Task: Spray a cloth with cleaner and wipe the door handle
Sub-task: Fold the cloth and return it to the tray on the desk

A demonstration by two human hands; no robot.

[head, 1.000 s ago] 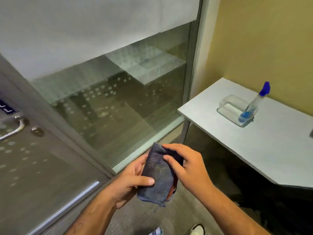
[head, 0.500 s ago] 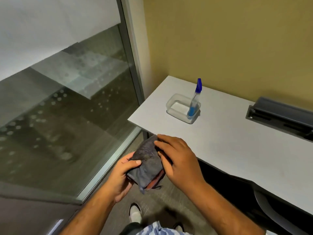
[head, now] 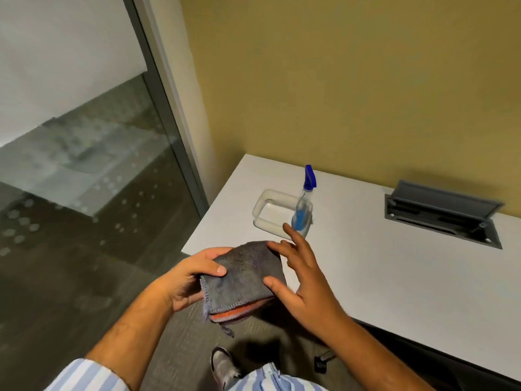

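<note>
A folded grey cloth (head: pixel 242 280) with an orange inner side is held in front of me at the desk's near corner. My left hand (head: pixel 186 280) grips its left edge, thumb on top. My right hand (head: pixel 304 277) has its fingers spread, thumb resting on the cloth's right edge and fingertips lifted toward the bottle. The spray bottle (head: pixel 303 204), clear with blue liquid and a blue nozzle, leans in a clear plastic tray (head: pixel 265 206) on the white desk (head: pixel 394 272). The door handle is out of view.
A glass wall panel (head: pixel 84 193) with a frosted upper band and grey frame stands to the left. A dark cable box (head: pixel 439 218) with its lid raised is set into the desk by the yellow wall. My shoe (head: pixel 222 365) shows on the carpet below.
My view has swung right, from the door and its handle to the desk. The cloth has come up flatter, and my right hand has opened and lifted off most of it toward the bottle.
</note>
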